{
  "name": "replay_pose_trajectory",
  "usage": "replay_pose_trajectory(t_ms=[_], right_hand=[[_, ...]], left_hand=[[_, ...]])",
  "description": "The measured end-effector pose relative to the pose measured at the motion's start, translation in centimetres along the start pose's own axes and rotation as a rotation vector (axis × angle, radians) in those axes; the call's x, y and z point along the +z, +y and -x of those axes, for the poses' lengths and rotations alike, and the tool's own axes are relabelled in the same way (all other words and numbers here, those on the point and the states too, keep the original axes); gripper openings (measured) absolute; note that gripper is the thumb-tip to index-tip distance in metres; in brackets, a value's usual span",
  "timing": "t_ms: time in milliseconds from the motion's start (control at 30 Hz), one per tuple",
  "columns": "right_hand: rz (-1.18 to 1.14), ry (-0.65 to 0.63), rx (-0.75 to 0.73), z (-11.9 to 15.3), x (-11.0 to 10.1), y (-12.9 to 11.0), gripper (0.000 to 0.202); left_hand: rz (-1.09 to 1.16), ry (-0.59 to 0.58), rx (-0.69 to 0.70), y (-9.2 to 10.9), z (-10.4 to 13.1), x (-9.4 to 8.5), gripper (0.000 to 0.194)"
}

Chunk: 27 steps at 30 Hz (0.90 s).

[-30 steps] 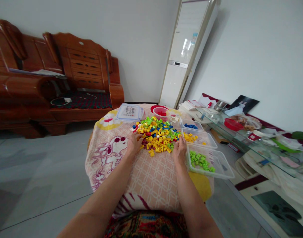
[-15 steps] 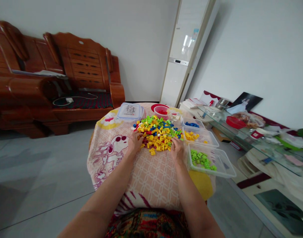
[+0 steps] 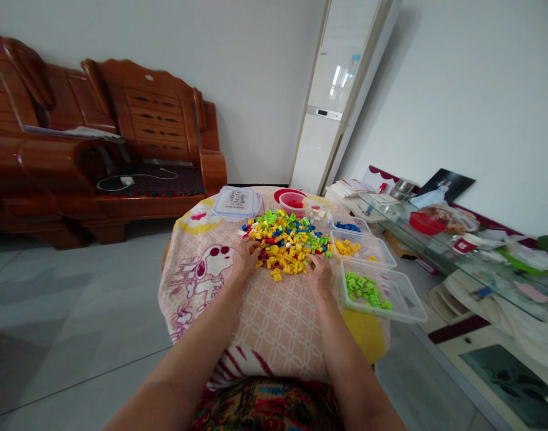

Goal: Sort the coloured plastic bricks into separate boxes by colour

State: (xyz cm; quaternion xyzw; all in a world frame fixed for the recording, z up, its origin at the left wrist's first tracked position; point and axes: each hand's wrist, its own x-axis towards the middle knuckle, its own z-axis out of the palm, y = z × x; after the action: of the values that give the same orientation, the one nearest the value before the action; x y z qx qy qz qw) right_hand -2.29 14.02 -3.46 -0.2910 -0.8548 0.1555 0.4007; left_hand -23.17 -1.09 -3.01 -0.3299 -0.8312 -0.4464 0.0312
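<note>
A heap of small yellow, green, blue, red and white blocks [image 3: 285,242] lies on the cloth-covered round table [image 3: 274,323]. My left hand [image 3: 246,257] rests at the heap's left edge, its fingers bent against the blocks; whether it grips one is too small to tell. At the right front edge of the heap is my right hand [image 3: 319,272], fingertips among yellow and green blocks, its grip unclear. Right of it stand clear trays with green blocks [image 3: 366,290], yellow blocks [image 3: 346,246] and blue blocks [image 3: 347,227]. A round tub [image 3: 292,202] behind the heap holds red blocks.
A clear lidded box [image 3: 236,202] lies at the table's back left. White blocks [image 3: 317,214] sit in a clear container at the back. On the right, a glass-topped table [image 3: 440,245] bears a red bowl [image 3: 426,222] and bags. A wooden bench [image 3: 152,120] stands back left.
My right hand has shifted slightly left, its fingertips closer in to the heap's edge. My left hand has hardly moved.
</note>
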Motion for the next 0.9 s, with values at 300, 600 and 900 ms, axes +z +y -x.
replay_pose_trajectory(t_ms=[300, 600, 900], right_hand=[[0.009, -0.029, 0.056, 0.07, 0.23, 0.05, 0.028], [0.042, 0.059, 0.076, -0.02, 0.06, 0.32, 0.024], [-0.041, 0.025, 0.045, -0.04, 0.16, 0.69, 0.017]], left_hand=[[0.008, 0.003, 0.014, 0.02, 0.00, 0.01, 0.027], [0.008, 0.024, 0.033, -0.23, -0.08, 0.19, 0.026], [0.019, 0.009, 0.020, -0.18, -0.09, 0.17, 0.026]])
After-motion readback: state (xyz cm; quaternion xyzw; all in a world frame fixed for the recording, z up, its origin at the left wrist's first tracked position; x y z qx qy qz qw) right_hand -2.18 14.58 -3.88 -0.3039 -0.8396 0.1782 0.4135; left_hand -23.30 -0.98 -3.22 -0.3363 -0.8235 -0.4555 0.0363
